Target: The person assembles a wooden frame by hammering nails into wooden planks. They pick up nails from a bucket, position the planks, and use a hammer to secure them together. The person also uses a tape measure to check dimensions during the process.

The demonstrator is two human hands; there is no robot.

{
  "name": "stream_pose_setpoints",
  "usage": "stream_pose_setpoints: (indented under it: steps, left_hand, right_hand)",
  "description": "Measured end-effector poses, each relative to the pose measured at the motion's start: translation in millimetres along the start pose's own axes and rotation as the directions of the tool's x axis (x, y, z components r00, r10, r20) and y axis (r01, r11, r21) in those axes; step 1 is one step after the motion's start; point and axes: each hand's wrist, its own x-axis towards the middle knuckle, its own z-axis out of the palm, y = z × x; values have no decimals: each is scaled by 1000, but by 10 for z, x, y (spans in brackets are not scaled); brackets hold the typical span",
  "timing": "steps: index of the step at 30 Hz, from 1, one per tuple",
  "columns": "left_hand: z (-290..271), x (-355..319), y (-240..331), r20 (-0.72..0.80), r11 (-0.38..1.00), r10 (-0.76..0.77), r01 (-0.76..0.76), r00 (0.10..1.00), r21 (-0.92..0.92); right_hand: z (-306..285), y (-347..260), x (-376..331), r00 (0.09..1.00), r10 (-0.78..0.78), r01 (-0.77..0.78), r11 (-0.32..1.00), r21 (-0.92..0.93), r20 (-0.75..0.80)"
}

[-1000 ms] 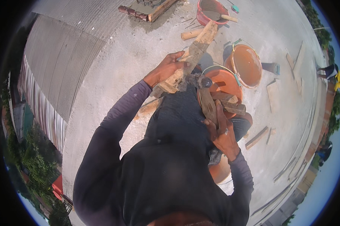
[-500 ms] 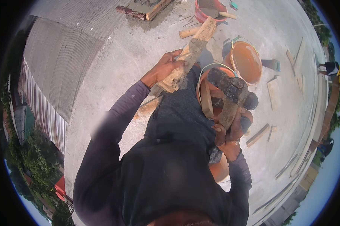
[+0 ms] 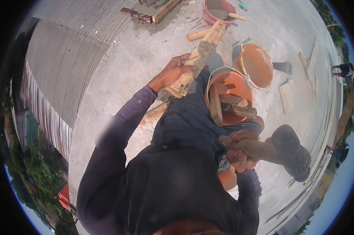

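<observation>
My left hand (image 3: 173,73) is closed around a rough wooden plank (image 3: 202,53), which slants up and away to the right above my leg. A second short piece of wood seems to lie under its near end. In my right hand (image 3: 242,152) is the pale wooden handle of a hammer (image 3: 292,153). Its thick dark head points to the right, over the concrete. Just beyond that hand stands an orange bucket (image 3: 241,84) with several wood offcuts (image 3: 239,107) in it, and its wire handle leans to the left.
Behind it sits another orange bucket (image 3: 259,64). Farther off are a red tub (image 3: 214,17) of grey mix and a wooden form (image 3: 165,11) around wet concrete. Loose boards (image 3: 285,98) lie on the right. A person (image 3: 345,70) is at the far right edge.
My right hand has swung the hammer from over the bucket down to the right, uncovering the offcuts inside. My left hand and the plank have hardly moved.
</observation>
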Motion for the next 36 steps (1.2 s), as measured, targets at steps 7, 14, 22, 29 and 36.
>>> stream_pose_setpoints:
  steps: [7,14,22,29,36]
  left_hand:
    - [69,7,11,-38,997,79,-78,996,11]
    - [6,44,7,3,999,48,-48,999,0]
    - [55,-61,61,-46,993,4,1,999,118]
    - [-210,-10,-155,47,999,23,-22,999,-25]
    - [-49,-72,-28,-27,991,88,-85,996,101]
  right_hand:
    - [201,132,298,923,-112,307,793,-527,369]
    - [-178,150,194,923,-264,241,964,112,281]
    - [110,188,149,963,-125,220,877,-428,240]
    - [125,408,319,990,4,46,937,-346,143]
    - [491,397,471,953,284,-240,919,-314,102]
